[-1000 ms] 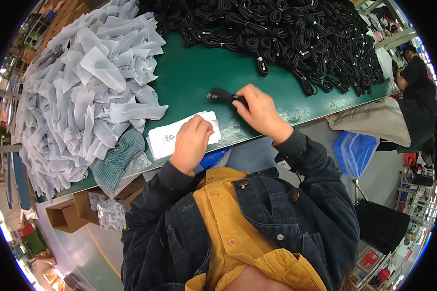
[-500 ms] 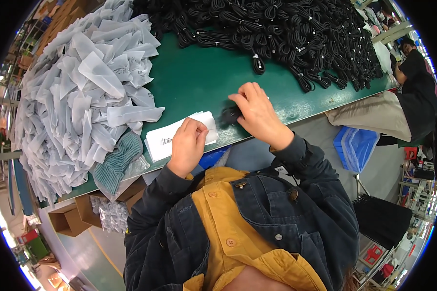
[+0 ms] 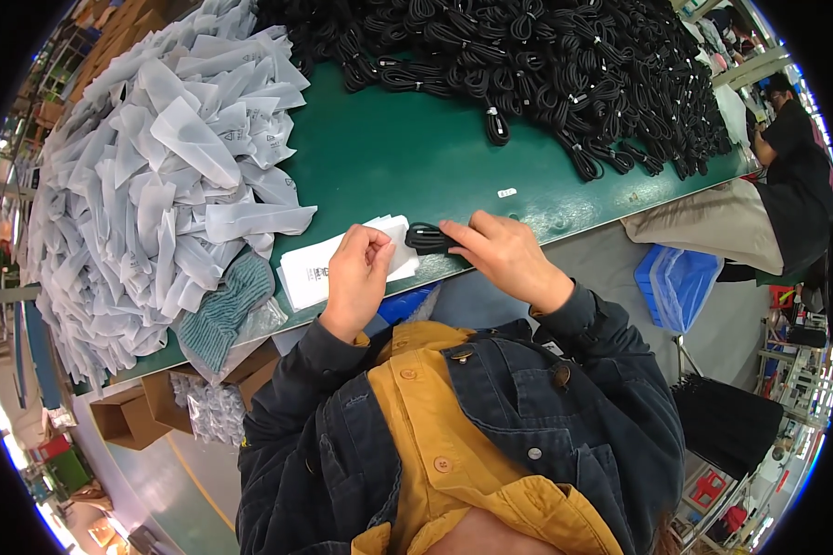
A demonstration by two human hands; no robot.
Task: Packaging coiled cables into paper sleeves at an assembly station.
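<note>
My right hand [image 3: 507, 256] grips a coiled black cable [image 3: 425, 238] between thumb and fingers. The coil's front end is at the right edge of a stack of flat white plastic bags [image 3: 307, 270]; whether it is inside the top bag I cannot tell. With thumb and fingertips pinched together, my left hand [image 3: 357, 277] holds the top bag near that same edge. Dark print shows on the stack beside this hand.
A large heap of pale filled bags [image 3: 190, 143] covers the left of the green table [image 3: 370, 139]. Black coiled cables [image 3: 528, 55] are piled along the back. A teal knitted cloth [image 3: 227, 310] lies near the front edge, and a small white label [image 3: 506, 193] beyond my right hand. A person [image 3: 787, 176] sits at right.
My right hand has turned and come lower, bringing the cable's front end leftward to the bag edge. The small white label now shows on the table. My left hand has barely moved.
</note>
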